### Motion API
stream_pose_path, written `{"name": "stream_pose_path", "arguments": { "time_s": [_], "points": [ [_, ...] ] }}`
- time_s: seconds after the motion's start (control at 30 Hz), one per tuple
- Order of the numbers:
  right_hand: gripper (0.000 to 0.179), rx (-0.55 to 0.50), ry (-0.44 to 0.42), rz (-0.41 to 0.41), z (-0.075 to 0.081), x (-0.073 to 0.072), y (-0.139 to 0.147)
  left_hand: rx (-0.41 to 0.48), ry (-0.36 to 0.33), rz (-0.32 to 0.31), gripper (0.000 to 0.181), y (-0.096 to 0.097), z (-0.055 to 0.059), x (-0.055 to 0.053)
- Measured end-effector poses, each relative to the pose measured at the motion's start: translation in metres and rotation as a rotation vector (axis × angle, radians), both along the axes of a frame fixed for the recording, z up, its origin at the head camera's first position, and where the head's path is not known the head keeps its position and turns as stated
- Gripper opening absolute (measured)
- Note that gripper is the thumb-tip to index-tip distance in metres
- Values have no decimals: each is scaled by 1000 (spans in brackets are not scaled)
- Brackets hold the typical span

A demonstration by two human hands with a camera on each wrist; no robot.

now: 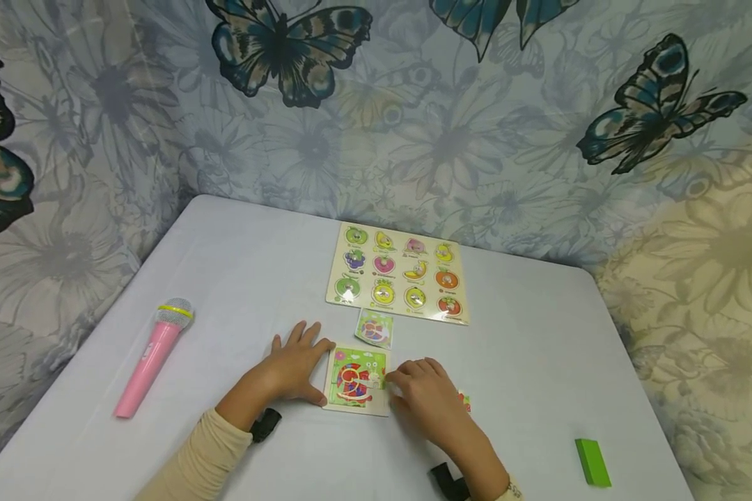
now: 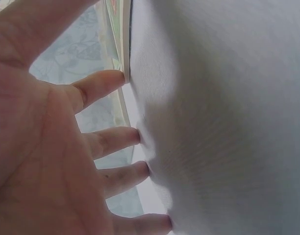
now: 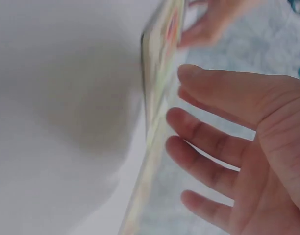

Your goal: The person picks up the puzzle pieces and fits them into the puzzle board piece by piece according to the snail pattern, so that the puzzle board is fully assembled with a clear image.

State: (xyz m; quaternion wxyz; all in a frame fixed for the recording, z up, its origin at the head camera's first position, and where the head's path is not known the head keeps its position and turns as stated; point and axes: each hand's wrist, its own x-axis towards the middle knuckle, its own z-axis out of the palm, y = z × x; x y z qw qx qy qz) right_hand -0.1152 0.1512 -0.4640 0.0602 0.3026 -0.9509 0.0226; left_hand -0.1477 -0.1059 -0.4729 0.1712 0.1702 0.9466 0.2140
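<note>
On the white table lies a small square jigsaw puzzle with a red and green snail picture in a pale wooden frame. My left hand spreads its straight fingers along the puzzle's left side, with index finger and thumb at its two left corners. In the left wrist view the index fingertip touches the board's edge. My right hand is at the puzzle's right edge, its index fingertip over the picture; in the right wrist view its fingers are loosely bent. A red and green puzzle piece shows partly from behind the right hand.
A small picture card lies just behind the puzzle. Beyond it is a larger fruit puzzle board near the wall. A pink toy microphone lies at the left, a green block at the front right.
</note>
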Motion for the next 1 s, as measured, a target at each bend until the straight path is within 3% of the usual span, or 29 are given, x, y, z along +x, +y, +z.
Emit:
{"name": "stream_pose_path", "arguments": {
  "time_s": [0.23, 0.33, 0.53, 1.0],
  "points": [
    [34, 7, -70, -198, 7, 8, 51, -4, -6, 0, 89, 0, 2, 2],
    [35, 6, -92, -247, 8, 12, 67, 0, -2, 2, 88, 0, 3, 3],
    [36, 12, -101, -262, 5, 15, 84, -2, 6, 1, 88, 0, 3, 3],
    [35, 27, -103, -273, -1, 14, 87, 3, 18, 4, 91, 2, 0, 2]
  ]
}}
